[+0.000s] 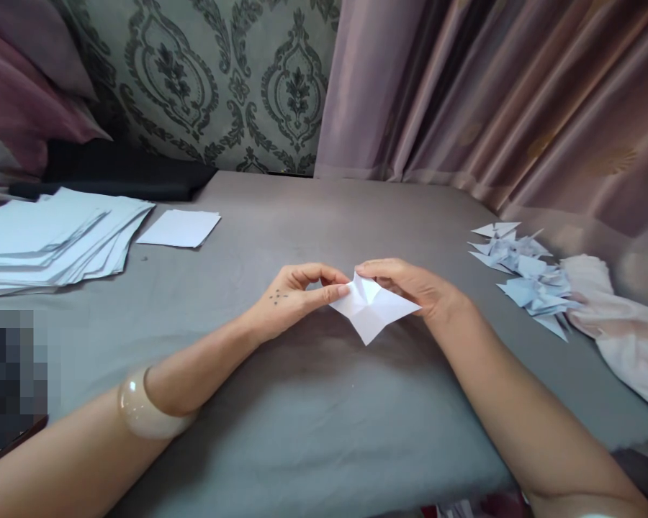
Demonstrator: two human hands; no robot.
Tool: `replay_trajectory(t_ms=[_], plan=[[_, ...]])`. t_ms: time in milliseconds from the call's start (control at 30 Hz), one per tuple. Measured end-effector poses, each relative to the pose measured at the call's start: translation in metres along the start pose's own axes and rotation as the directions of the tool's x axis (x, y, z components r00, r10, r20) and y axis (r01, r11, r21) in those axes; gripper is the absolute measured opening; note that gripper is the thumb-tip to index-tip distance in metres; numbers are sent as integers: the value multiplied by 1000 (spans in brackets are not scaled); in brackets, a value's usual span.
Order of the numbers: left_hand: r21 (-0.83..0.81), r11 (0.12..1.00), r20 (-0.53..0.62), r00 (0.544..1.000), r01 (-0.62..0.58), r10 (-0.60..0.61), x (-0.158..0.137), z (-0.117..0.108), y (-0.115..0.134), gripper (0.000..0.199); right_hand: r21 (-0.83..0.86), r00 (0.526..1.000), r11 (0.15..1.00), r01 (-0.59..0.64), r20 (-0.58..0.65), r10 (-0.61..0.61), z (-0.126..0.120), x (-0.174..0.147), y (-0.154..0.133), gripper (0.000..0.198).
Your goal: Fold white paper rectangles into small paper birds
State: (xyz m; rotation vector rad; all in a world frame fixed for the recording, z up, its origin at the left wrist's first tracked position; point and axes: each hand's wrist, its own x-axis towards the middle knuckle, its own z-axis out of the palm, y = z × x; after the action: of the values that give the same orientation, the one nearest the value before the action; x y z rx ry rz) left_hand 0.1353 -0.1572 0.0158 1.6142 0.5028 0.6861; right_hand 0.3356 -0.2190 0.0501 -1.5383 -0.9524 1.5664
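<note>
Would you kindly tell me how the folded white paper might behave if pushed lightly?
The folded white paper would probably give along its visible creases. Its lower point may bend easily, as it juts out unsupported. It should be light for its size, appearing thin.

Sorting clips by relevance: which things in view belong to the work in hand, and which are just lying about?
Belong to the work:
- folded white paper, held by left hand and right hand
- folded paper pieces, likely
- small white sheets, likely
- large white sheets, perhaps

Apparently just lying about:
- black cloth
- pale pink cloth
</note>
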Motion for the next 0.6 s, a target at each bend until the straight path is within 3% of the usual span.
replay_trajectory(t_ms=[67,100,133,167,200,233,267,367,600], plan=[[-30,999,-19,999,32,-33,0,2,-1,16,-141,993,987,77,-74,-88,-1,-1,2,27],[-41,998,-37,998,45,-46,0,3,-2,15,-255,963,954,158,-172,-206,0,-3,2,27],[-49,997,-59,997,55,-58,0,4,-2,15,-400,884,883,245,-282,-373,2,-6,3,25],[-56,996,-89,994,63,-68,0,5,-3,15,-560,732,765,317,-369,-573,5,-9,4,20],[-60,996,-123,990,67,-74,0,6,-4,16,-712,547,613,342,-379,-746,9,-12,5,16],[-62,996,-159,984,67,-76,0,6,-4,17,-815,407,472,337,-326,-853,14,-16,7,13],[-59,996,-194,978,60,-71,0,7,-4,18,-865,332,359,351,-243,-911,20,-19,10,10],[-6,1000,-277,961,5,-7,0,8,-4,18,-890,362,222,398,-71,-930,36,-24,19,8],[166,975,-292,937,-150,194,-1,11,-2,10,-880,358,232,414,-77,-931,46,-18,30,9]])
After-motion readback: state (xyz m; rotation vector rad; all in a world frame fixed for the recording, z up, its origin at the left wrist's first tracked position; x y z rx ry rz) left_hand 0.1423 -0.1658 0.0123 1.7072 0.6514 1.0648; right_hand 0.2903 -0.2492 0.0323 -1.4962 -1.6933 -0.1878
